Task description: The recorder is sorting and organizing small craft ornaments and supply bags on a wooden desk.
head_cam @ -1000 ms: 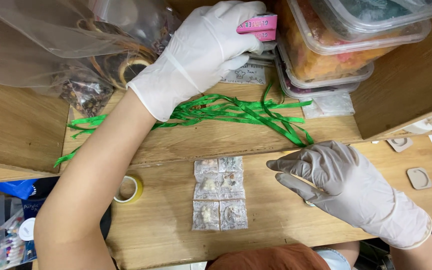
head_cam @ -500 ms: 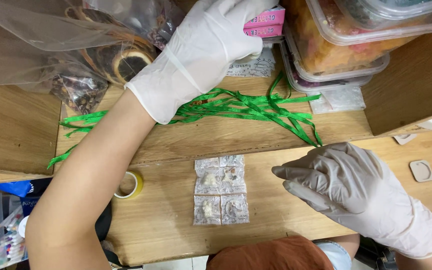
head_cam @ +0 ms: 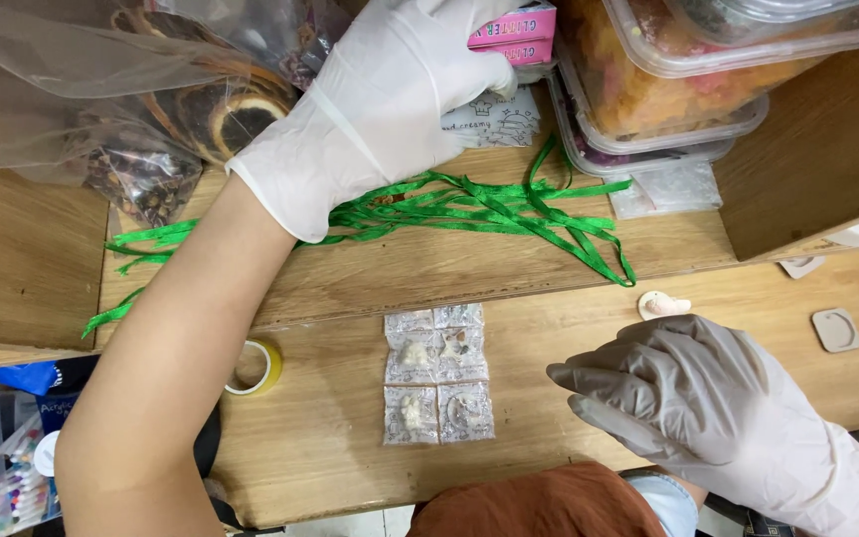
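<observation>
The right hand [head_cam: 718,418], gloved, rests near the counter [head_cam: 549,467] edge with fingers loosely curled and nothing visibly in them, just right of the small clear packets [head_cam: 437,373] laid flat in a grid, so their contents show. A tape roll [head_cam: 251,366] lies left of them. Farther back, the left hand [head_cam: 390,99] reaches onto the shelf [head_cam: 429,268], fingers closed on a pink box [head_cam: 514,35]. Green ribbons [head_cam: 469,204] sprawl loose beneath it, beside stacked tubs [head_cam: 668,89].
</observation>
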